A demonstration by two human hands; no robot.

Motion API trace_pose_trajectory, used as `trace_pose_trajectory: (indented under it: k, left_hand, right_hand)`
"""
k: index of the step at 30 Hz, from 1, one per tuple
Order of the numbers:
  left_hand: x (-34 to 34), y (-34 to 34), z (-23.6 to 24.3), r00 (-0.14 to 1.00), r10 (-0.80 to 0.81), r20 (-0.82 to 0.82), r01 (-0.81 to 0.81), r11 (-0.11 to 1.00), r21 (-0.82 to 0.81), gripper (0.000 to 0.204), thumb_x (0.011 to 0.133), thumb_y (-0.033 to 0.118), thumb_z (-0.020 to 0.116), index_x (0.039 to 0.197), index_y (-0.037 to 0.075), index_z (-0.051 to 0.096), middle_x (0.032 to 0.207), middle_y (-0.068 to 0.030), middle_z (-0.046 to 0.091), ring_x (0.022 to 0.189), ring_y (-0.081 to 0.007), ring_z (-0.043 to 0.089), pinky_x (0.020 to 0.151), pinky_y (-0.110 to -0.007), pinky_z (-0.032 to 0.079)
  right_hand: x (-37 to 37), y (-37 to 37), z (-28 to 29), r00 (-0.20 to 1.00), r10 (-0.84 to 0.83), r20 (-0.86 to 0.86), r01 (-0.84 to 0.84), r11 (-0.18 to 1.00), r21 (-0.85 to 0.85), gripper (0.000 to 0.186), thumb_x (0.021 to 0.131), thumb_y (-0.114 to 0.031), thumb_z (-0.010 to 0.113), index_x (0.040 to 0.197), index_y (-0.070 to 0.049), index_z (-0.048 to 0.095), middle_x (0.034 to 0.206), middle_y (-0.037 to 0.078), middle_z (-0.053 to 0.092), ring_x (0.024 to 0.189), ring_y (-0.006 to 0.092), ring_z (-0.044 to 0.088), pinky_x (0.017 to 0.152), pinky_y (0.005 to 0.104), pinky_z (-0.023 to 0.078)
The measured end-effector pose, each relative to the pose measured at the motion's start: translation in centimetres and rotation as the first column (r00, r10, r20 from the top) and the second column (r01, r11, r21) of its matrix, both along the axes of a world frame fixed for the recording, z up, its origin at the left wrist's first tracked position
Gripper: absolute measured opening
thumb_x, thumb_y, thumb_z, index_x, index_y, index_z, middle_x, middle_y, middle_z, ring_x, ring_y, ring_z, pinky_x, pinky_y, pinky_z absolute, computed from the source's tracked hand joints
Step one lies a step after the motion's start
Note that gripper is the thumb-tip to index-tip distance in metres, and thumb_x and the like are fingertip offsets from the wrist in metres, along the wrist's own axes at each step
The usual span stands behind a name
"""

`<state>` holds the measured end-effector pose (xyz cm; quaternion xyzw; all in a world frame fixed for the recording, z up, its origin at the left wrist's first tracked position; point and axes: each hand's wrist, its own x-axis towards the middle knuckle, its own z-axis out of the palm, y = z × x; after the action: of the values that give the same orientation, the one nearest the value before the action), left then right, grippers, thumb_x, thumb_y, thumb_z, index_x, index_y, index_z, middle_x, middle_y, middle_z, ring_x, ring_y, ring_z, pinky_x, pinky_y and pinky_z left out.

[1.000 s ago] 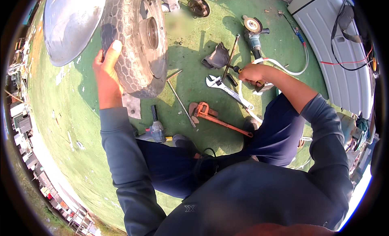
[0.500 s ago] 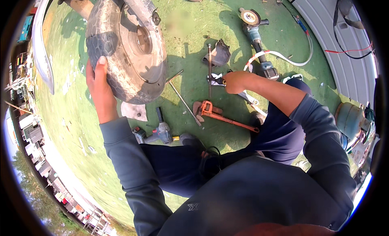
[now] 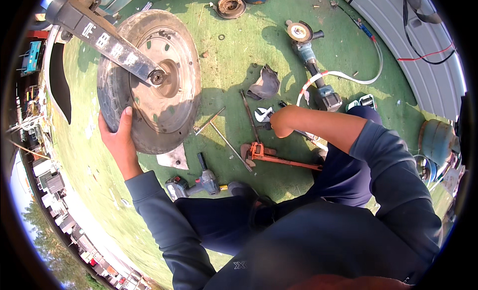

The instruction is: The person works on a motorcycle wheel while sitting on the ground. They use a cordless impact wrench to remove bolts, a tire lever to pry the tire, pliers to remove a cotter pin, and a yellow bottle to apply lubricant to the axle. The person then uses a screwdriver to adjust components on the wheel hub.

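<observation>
A worn tyre on a dusty metal wheel [image 3: 160,103] stands at the upper left, its hub joined to a dark metal arm [image 3: 102,38]. My left hand [image 3: 119,138] rests on the tyre's near left side, thumb up and fingers spread around the tread. Lower right of the wheel, my right hand [image 3: 283,121] is a closed fist around a dark T-shaped tool with a long rod [image 3: 248,110]; the fist hides its handle. An adjustable wrench [image 3: 263,114] lies by that hand, its jaws showing. Close below is an orange pipe wrench [image 3: 284,159].
An angle grinder [image 3: 313,63] lies at the right, near a white hose [image 3: 348,76]. A cordless impact wrench [image 3: 201,183] sits by my left foot. Other things on the green floor include a T-shaped rod [image 3: 229,144], a cloth [image 3: 174,158] and a dark curved scrap [image 3: 264,83].
The view has shifted, so the floor things appear lower. The wheel has turned, showing more of its face and arm. The rod by my right hand has tilted; my left hand stays on the tyre.
</observation>
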<state>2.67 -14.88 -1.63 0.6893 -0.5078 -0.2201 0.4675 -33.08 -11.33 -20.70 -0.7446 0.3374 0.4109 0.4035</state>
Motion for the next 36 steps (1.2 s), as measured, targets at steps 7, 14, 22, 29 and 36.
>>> trace_pose_trajectory:
  k: [7,14,22,29,36]
  left_hand:
    - [0.7,0.2,-0.3,1.000,0.000,0.024,0.001,1.000,-0.032,0.069,0.084,0.019,0.084,0.139,-0.008,0.052,0.125,-0.0140,0.063,0.109,-0.0200,0.060,0.100,-0.032,0.046]
    - [0.9,0.7,0.4,0.992,-0.119,0.043,0.119,0.993,0.003,0.080,0.081,0.016,0.087,0.145,-0.007,0.045,0.129,-0.0145,0.061,0.112,-0.0211,0.061,0.101,-0.033,0.046]
    - [3.8,2.2,-0.8,0.984,-0.179,-0.001,0.179,0.983,0.035,0.081,0.082,0.021,0.083,0.147,-0.004,0.043,0.134,-0.0138,0.059,0.119,-0.0231,0.058,0.108,-0.035,0.041]
    - [6.9,4.7,-2.1,0.979,-0.187,-0.078,0.193,0.978,0.084,0.078,0.082,0.014,0.079,0.149,-0.001,0.042,0.137,-0.0115,0.057,0.123,-0.0229,0.056,0.110,-0.035,0.039]
    - [7.2,4.8,-1.8,0.987,-0.142,-0.078,0.150,0.983,0.102,0.084,0.077,0.021,0.084,0.148,-0.002,0.044,0.137,-0.0123,0.058,0.124,-0.0229,0.055,0.110,-0.035,0.039]
  right_hand:
    - [0.0,-0.7,3.8,0.996,-0.091,0.010,0.091,0.994,-0.055,0.034,0.087,-0.017,0.056,0.112,-0.002,0.074,0.116,0.017,0.073,0.102,0.0384,0.071,0.081,0.0495,0.056]
    - [-0.7,-0.1,4.2,0.977,-0.195,0.085,0.205,0.970,-0.131,0.030,0.085,-0.013,0.057,0.106,-0.001,0.074,0.106,0.018,0.074,0.098,0.0387,0.072,0.081,0.0490,0.056]
    - [-3.3,0.7,5.3,0.961,-0.251,0.112,0.268,0.945,-0.187,0.029,0.082,-0.011,0.059,0.104,0.000,0.074,0.103,0.020,0.074,0.097,0.0388,0.072,0.080,0.0501,0.056]
    - [-4.6,1.1,6.7,0.961,-0.232,0.153,0.261,0.943,-0.207,0.026,0.080,-0.011,0.060,0.098,0.001,0.075,0.097,0.020,0.075,0.093,0.0395,0.073,0.078,0.0501,0.057]
    - [-6.7,1.8,5.4,0.946,-0.241,0.215,0.297,0.912,-0.282,0.022,0.080,-0.011,0.061,0.092,0.001,0.075,0.094,0.020,0.075,0.091,0.0391,0.073,0.077,0.0492,0.057]
